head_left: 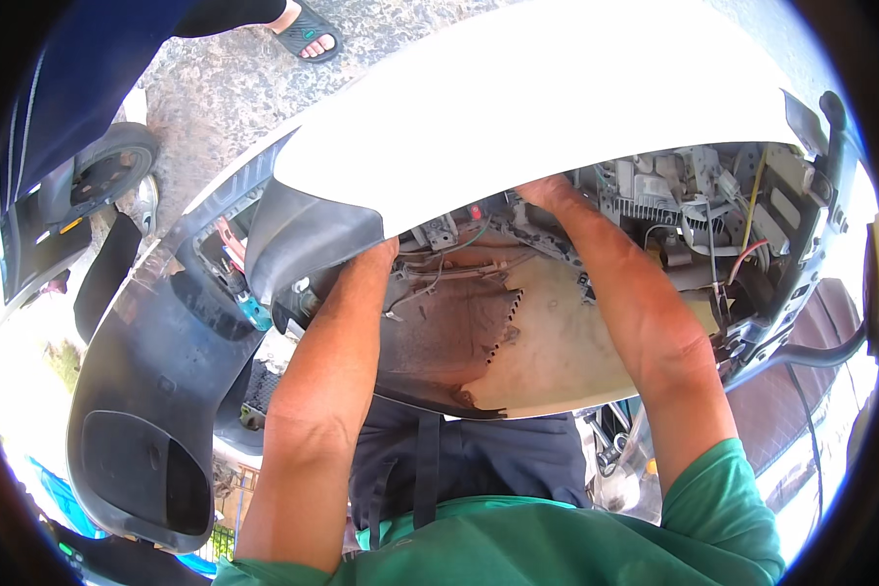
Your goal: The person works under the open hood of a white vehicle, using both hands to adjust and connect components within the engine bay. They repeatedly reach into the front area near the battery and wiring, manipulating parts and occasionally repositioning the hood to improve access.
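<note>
Both my arms reach forward under the edge of a large, glaring white body panel (518,107) on what looks like a motor scooter. My right hand (549,191) shows only its back at the panel's lower edge, and its fingers are hidden beneath. My left hand (385,252) goes in beside a dark grey plastic cover (313,230), with only the wrist end showing. What either hand touches cannot be seen. Between my forearms lies a stained brown and beige inner surface (547,342), with cables and a bracket (532,234) above it.
Wires and metal parts (674,195) crowd the right of the opening, next to a dark frame rail (801,264). On the left stands a long black plastic panel (166,361). A sandaled foot (308,39) and a wheel (112,171) are beyond.
</note>
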Demonstrator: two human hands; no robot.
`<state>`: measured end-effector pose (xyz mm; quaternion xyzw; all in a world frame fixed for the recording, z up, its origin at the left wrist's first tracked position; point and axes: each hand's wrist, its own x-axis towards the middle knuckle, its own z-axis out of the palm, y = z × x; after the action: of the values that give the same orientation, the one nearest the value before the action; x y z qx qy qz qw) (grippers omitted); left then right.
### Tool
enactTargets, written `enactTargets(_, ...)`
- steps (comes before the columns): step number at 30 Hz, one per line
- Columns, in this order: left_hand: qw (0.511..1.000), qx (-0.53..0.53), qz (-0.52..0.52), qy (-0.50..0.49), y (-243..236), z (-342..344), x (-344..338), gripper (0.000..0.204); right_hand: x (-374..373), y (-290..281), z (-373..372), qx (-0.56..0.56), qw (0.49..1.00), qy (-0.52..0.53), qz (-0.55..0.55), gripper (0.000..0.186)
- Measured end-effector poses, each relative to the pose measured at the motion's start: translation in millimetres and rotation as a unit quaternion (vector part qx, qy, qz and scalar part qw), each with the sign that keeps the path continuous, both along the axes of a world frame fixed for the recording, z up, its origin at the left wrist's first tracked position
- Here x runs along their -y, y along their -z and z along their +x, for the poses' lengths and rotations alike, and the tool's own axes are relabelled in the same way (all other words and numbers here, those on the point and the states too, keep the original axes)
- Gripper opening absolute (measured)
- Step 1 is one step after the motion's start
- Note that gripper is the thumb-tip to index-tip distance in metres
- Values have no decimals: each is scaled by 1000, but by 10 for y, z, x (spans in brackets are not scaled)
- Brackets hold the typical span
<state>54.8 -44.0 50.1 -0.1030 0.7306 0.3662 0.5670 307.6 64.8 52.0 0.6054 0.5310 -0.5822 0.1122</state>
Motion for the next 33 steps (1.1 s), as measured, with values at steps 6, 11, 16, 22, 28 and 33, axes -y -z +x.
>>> enactTargets(6,999,3,-20,37,-111,-4,-27,56,241,472,299,-64,985,161,-22,83)
enactTargets(11,997,-9,-51,62,-189,-112,98,53,117,33,15,33,993,-81,80,75)
enactTargets(16,990,-20,-70,117,-321,-79,51,50,209,413,163,44,987,-121,100,71)
enactTargets(22,906,-171,-107,372,-479,99,-209,48,-105,-420,-51,23,999,0,-30,80)
enactTargets(28,747,-330,95,569,-701,600,-431,30,-22,-229,9,6,1000,14,25,84)
enactTargets(33,712,-289,136,626,-242,603,-791,33,239,310,107,-27,993,56,103,63)
